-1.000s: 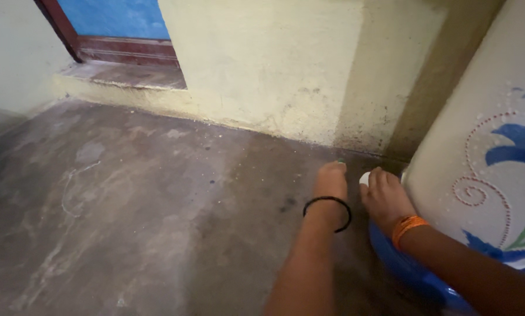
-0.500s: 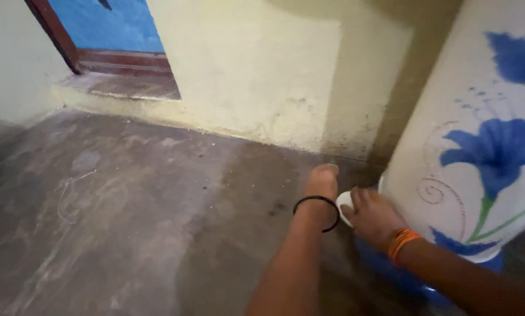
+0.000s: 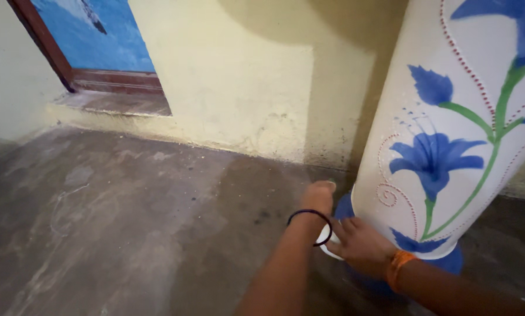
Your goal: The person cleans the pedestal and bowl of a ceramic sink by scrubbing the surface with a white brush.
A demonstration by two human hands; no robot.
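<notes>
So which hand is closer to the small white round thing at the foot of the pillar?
Right. The right hand rests on the small white round object, seemingly holding its edge; the left hand is just above it, fingers reaching toward the floor.

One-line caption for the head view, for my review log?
Both hands, left hand and right hand, reach to the blue base of a white pillar painted with blue flowers; a small white object sits between them.

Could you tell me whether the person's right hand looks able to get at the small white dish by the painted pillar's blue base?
Probably yes: the right hand already touches the white dish, nothing between them.
</notes>
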